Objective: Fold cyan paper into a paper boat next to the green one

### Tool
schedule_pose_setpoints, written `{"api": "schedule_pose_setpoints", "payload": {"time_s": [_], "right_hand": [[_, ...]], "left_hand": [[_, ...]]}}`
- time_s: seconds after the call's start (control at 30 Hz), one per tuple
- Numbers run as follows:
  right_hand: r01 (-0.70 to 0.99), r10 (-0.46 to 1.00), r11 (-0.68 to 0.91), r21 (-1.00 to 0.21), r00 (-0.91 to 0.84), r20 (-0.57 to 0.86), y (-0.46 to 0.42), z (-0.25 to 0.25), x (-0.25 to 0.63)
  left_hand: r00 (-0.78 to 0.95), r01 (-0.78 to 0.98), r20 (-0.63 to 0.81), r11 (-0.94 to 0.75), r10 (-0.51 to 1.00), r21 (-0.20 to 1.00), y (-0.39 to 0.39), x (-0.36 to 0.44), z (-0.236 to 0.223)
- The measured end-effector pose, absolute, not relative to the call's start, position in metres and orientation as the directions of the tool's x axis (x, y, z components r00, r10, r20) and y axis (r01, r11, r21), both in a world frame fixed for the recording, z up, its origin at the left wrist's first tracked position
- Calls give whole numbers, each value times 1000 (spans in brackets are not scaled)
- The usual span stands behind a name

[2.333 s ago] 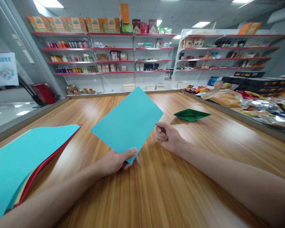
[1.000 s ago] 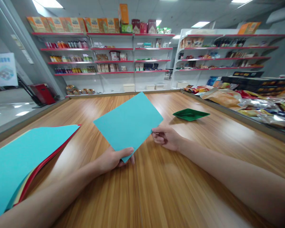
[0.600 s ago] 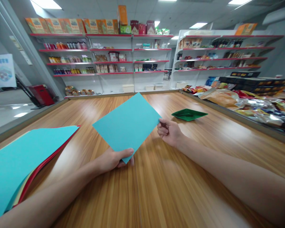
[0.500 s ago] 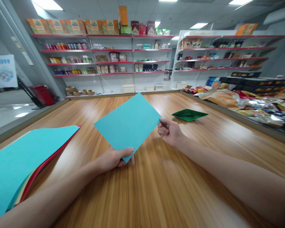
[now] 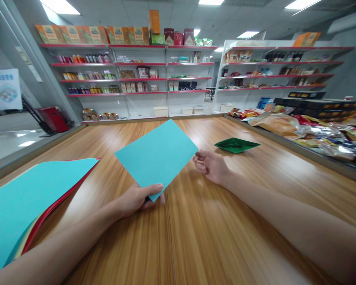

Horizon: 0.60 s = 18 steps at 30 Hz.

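Observation:
A sheet of light blue paper [image 5: 157,154] is held tilted above the wooden table, one corner pointing away from me. My left hand [image 5: 141,198] grips its near corner, thumb on top and fingers underneath. At the right corner of the sheet is my right hand [image 5: 210,166], its fingers curled and the fingertips pinched at the paper's edge. A folded green paper boat [image 5: 237,145] lies on the table beyond my right hand. To the left rests a stack of coloured paper [image 5: 44,198], blue on top with cream and red sheets below.
The wooden table [image 5: 190,237] has a raised rim. Along its right side lie packaged snacks [image 5: 314,130] and black boxes [image 5: 320,107]. Shelves of goods [image 5: 142,79] stand behind the table, and a red case [image 5: 52,118] is on the floor at left.
The blue sheet and both hands have shifted slightly left. The fingers of my right hand look a little looser at the corner. The boat and the stack stay put.

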State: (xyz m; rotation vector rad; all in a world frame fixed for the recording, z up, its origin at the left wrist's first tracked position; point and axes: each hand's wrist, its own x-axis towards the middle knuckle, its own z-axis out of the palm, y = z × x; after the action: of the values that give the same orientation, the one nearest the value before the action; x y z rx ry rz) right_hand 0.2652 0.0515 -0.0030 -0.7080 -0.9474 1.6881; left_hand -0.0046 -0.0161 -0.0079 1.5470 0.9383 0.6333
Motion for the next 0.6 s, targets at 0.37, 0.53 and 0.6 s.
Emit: {"api": "schedule_pose_setpoints", "payload": {"time_s": [0.37, 0.53, 0.6], "right_hand": [[110, 865, -139, -984, -471, -175, 40, 1, 250], [591, 865, 247, -768, -492, -100, 26, 4, 234], [626, 870, 367, -688, -493, 14, 22, 1, 228]], "left_hand": [[-100, -499, 98, -135, 990, 856, 23, -40, -1], [-268, 46, 461, -466, 846, 883, 25, -43, 0], [-113, 157, 494, -475, 862, 866, 11, -30, 1]]}}
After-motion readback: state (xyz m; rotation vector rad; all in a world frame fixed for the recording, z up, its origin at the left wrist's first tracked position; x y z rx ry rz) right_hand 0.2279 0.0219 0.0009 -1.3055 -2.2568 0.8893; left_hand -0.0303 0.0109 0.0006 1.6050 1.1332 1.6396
